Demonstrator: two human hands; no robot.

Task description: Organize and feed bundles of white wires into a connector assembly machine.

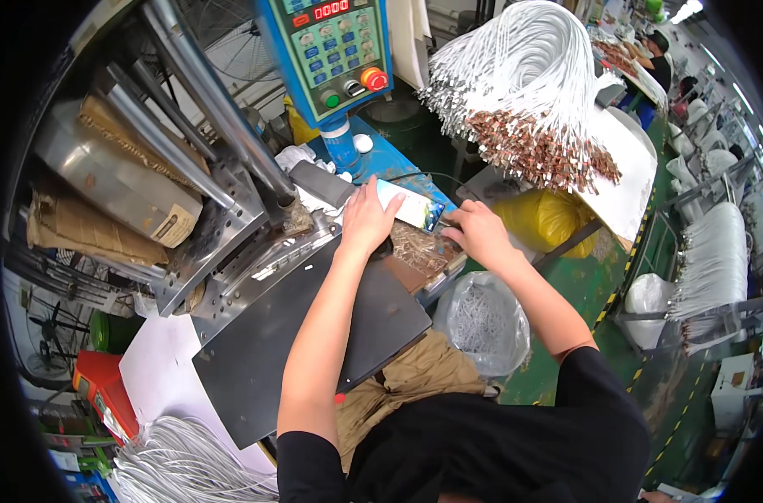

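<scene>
A slim rectangular device (411,206) with a lit white and blue screen, which looks like a smartphone, lies at the bench corner below the control box. My left hand (367,220) grips its left end, thumb and fingers spread along the edges. At the opposite end, my right hand (480,235) has its fingers curled together close to the device's corner. Whatever is between those fingertips is hidden. A thin dark cable (436,174) curves behind the device. Below it sits a tray of small copper-coloured bits (423,251).
A blue control box (331,46) stands ahead, with metal press bars (222,92) at left. White cable bundles (524,67) with copper ends hang at right. A lined bin (482,323) of scraps stands by my knee; a black board (314,327) is before me. Another person (656,63) sits far right.
</scene>
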